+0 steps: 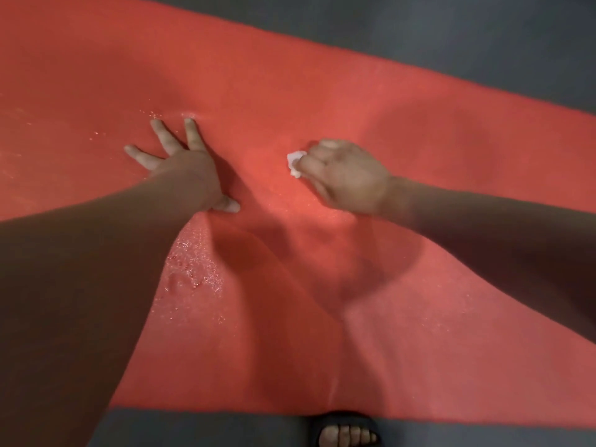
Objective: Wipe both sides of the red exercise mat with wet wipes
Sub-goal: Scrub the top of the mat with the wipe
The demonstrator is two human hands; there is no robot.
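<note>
Red foam exercise mat (322, 101) lying on grey floor (483, 33), left hand (180, 162) pressing flat with fingers spread, right hand (345, 175) gripping crumpled white wet wipe (295, 161) against mat, water droplets (196, 269) glistening, black-sandalled foot (346, 430) standing at near edge.

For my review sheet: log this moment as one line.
left hand: flat, fingers spread on red mat | right hand: grips white wipe against mat | wet beads: beside left forearm

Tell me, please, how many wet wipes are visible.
1: a white wipe pinched in the right hand, against the red mat; more could be hidden inside its grip.
</note>
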